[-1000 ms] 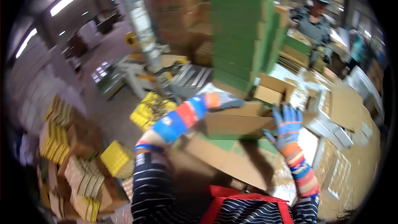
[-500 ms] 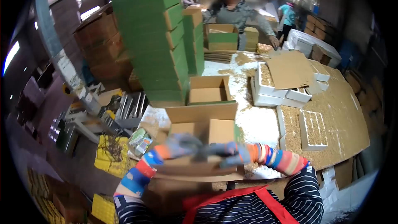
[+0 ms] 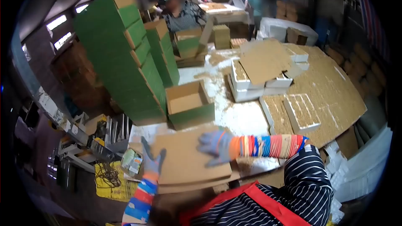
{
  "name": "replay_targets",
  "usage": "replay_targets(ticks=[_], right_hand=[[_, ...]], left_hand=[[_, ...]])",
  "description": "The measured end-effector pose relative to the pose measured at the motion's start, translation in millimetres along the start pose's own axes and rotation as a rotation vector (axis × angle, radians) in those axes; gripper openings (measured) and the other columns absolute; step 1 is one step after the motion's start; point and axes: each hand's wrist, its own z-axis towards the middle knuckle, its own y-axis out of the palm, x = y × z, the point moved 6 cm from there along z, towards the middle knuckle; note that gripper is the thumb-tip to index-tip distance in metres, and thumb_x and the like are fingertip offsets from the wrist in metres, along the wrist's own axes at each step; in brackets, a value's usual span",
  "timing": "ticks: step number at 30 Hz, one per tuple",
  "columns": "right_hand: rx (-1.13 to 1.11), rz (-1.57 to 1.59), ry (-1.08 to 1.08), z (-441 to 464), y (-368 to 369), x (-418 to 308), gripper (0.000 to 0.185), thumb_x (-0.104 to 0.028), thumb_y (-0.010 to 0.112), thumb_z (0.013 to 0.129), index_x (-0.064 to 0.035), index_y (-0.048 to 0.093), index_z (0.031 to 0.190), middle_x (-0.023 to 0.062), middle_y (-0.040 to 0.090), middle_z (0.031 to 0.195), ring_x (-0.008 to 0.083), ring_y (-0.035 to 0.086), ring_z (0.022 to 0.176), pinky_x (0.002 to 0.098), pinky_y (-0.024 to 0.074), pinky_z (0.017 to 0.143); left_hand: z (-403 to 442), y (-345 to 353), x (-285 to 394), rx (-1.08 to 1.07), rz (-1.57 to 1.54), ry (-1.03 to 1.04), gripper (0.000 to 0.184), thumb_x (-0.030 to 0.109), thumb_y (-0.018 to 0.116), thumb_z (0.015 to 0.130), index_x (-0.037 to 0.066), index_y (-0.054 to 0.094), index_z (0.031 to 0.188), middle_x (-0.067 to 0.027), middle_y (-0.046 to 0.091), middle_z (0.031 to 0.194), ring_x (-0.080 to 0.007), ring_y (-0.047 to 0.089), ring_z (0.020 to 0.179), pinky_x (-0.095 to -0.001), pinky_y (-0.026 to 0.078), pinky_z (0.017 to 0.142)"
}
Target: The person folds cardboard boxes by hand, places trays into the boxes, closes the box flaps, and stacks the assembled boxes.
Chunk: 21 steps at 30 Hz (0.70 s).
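Note:
A brown cardboard box (image 3: 184, 161) lies near the table's front edge, its top covered by cardboard flaps. My left hand (image 3: 153, 159), in a grey-blue glove, is at the left side of this box with thumb and fingers apart. Flat on its top, toward the right, rests my right hand (image 3: 217, 146), gloved and with its fingers spread. Neither hand grips anything. Just behind stands an open green and brown box (image 3: 191, 115). What is inside the box under my hands is hidden.
Tall stacks of green boxes (image 3: 113, 58) stand at the left. White foam trays (image 3: 301, 113) with brown grainy material and a loose cardboard sheet (image 3: 264, 60) are at the right. Across the table is another person (image 3: 182, 16). A plastic packet (image 3: 132, 162) lies by the left edge.
The view has turned right. The box in front of me stood open and now has its top covered. My hands, close together over it before, are now apart, at its side and on its top.

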Motion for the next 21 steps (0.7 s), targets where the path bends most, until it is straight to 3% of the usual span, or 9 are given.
replay_targets(ticks=[3, 4, 6, 9, 12, 15, 17, 20, 21], right_hand=[[0.394, -0.128, 0.719, -39.0, 15.6, 62.5, 0.083, -0.055, 0.058, 0.073, 0.0007, 0.033, 0.130, 0.0221, 0.049, 0.118, 0.0380, 0.049, 0.106, 0.0414, 0.0395, 0.091], [0.234, 0.671, 0.826, -45.1, 62.6, 79.1, 0.091, -0.050, 0.060, 0.075, 0.0001, 0.017, 0.138, 0.0219, 0.045, 0.125, 0.0344, 0.045, 0.114, 0.0392, 0.0342, 0.097], [0.447, 0.826, 0.511, -35.4, 46.5, 66.5, 0.090, -0.043, 0.062, 0.077, 0.0004, 0.013, 0.139, 0.0184, 0.047, 0.124, 0.0278, 0.048, 0.111, 0.0369, 0.0372, 0.094], [0.424, 1.364, 0.447, -51.7, 27.6, 52.4, 0.087, -0.029, 0.065, 0.078, -0.0003, 0.009, 0.139, 0.0119, 0.053, 0.117, 0.0143, 0.051, 0.100, 0.0311, 0.0433, 0.086], [0.402, 1.215, 0.573, -66.6, 48.5, 31.5, 0.085, -0.028, 0.066, 0.077, -0.0024, 0.015, 0.139, 0.0154, 0.056, 0.113, 0.0181, 0.054, 0.100, 0.0329, 0.0440, 0.086], [0.374, 0.796, 0.504, -74.3, 106.6, 35.7, 0.089, -0.037, 0.067, 0.075, -0.0039, 0.014, 0.139, 0.0268, 0.041, 0.127, 0.0349, 0.044, 0.116, 0.0376, 0.0353, 0.097], [0.263, 0.621, 0.403, -75.8, 149.7, 38.9, 0.085, -0.038, 0.065, 0.077, -0.0058, 0.016, 0.139, 0.0251, 0.038, 0.131, 0.0329, 0.042, 0.118, 0.0366, 0.0329, 0.100], [0.042, 0.502, 0.317, -107.4, 100.2, 83.4, 0.059, -0.039, 0.058, 0.079, -0.0082, 0.043, 0.127, 0.0167, 0.044, 0.129, 0.0296, 0.043, 0.118, 0.0343, 0.0337, 0.100], [0.368, 0.376, 0.614, -155.3, 109.9, 151.1, 0.055, -0.042, 0.057, 0.078, -0.0069, 0.050, 0.120, 0.0165, 0.049, 0.123, 0.0300, 0.046, 0.115, 0.0345, 0.0356, 0.098]], left_hand=[[2.3, 0.4, -47.7, -0.786, 0.443, -0.019, 0.056, 0.015, 0.047, 0.086, -0.001, 0.026, 0.135, -0.0185, 0.042, 0.131, -0.0287, 0.041, 0.121, -0.0338, 0.031, 0.101], [-1.6, -7.3, -46.3, -0.823, 0.608, -0.010, 0.053, 0.016, 0.047, 0.086, -0.002, 0.029, 0.133, -0.0189, 0.045, 0.127, -0.0306, 0.044, 0.117, -0.0353, 0.034, 0.098], [7.5, -20.7, -41.3, -0.877, 0.945, 0.043, 0.050, 0.019, 0.047, 0.086, -0.002, 0.035, 0.129, -0.0196, 0.052, 0.119, -0.0344, 0.050, 0.110, -0.0382, 0.039, 0.092], [-20.6, -39.4, 15.5, -0.224, 0.594, 0.137, 0.049, 0.030, 0.050, 0.085, -0.002, 0.045, 0.121, -0.0180, 0.061, 0.100, -0.0375, 0.056, 0.091, -0.0401, 0.043, 0.084], [-44.4, -28.5, -56.5, -0.222, 0.381, 0.243, 0.041, 0.027, 0.045, 0.090, 0.000, 0.046, 0.121, -0.0144, 0.058, 0.107, -0.0294, 0.055, 0.093, -0.0378, 0.044, 0.084], [-24.3, -45.4, -29.0, -0.158, 0.177, 0.029, 0.037, 0.020, 0.040, 0.092, 0.001, 0.044, 0.123, -0.0126, 0.052, 0.115, -0.0233, 0.052, 0.101, -0.0352, 0.044, 0.087], [-9.8, -48.6, -28.4, -0.015, -0.312, -0.053, 0.041, 0.021, 0.039, 0.093, -0.001, 0.038, 0.128, -0.0135, 0.048, 0.121, -0.0217, 0.049, 0.107, -0.0332, 0.042, 0.092], [17.4, -50.6, -103.8, -0.192, -0.031, -0.145, 0.038, 0.024, 0.039, 0.094, 0.001, 0.044, 0.124, -0.0126, 0.052, 0.116, -0.0220, 0.052, 0.101, -0.0349, 0.045, 0.084], [29.2, -59.0, -133.4, -0.247, 0.071, -0.169, 0.037, 0.025, 0.038, 0.094, 0.002, 0.045, 0.122, -0.0123, 0.054, 0.114, -0.0221, 0.053, 0.100, -0.0354, 0.046, 0.081]])
